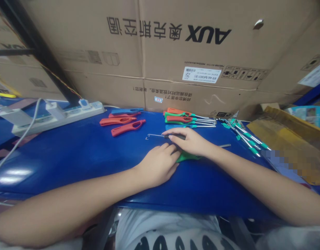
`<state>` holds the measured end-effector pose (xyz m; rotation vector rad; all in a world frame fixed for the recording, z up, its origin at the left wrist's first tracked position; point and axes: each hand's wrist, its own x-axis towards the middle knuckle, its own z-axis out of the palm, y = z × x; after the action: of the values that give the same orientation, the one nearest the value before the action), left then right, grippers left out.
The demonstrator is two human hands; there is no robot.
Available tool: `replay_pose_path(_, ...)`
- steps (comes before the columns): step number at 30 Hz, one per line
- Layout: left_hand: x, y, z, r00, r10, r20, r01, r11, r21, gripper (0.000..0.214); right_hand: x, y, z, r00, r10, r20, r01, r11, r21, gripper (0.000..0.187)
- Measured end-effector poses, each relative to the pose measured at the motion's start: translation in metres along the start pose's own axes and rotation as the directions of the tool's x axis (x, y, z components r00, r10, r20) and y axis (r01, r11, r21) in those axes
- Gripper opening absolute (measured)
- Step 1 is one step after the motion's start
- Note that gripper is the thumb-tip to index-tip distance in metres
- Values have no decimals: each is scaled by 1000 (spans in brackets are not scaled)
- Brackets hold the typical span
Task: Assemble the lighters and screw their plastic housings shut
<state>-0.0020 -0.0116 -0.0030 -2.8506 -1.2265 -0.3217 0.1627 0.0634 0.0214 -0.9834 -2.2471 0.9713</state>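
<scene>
My right hand [193, 140] pinches a small black piece [172, 136] with a thin, hooked metal wire [156, 135] pointing left. Just below it, the curled fingers of my left hand [160, 165] are closed around a green lighter handle [187, 157], largely covered by both hands. Beyond my right wrist a narrow metal strip [225, 146] sticks out; whether it joins the green handle is hidden. Behind my hands lie several lighters with metal tubes, one with a red handle [178, 119]. To their left are red handle shells [128, 128] and a blue one [125, 110].
Several metal tubes with green ends [247, 137] lie at the right, beside a yellow-brown bag [287, 139]. A white power strip [60, 118] with plugs and a cable stands at the back left. A large cardboard box [160, 48] walls off the blue table's [79, 163] far edge.
</scene>
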Motion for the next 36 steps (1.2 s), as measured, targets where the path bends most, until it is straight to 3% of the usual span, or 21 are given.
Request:
replay_pose_path(16,0,-1,2,1000,11,-19,-11,1000,-17,33,-5,-2,4,1000,-21,2,21,996,-86,31)
replay_pose_path(30,0,-3,-4,997,-74,17,75,996,-56,37,-3,-4,-1,998,7,-54,-5,999,52,29)
replay_pose_path(36,1,-9,-1,981,-196,16,196,975,-100,64,-5,-6,-3,993,95,-71,-79,976,203,28)
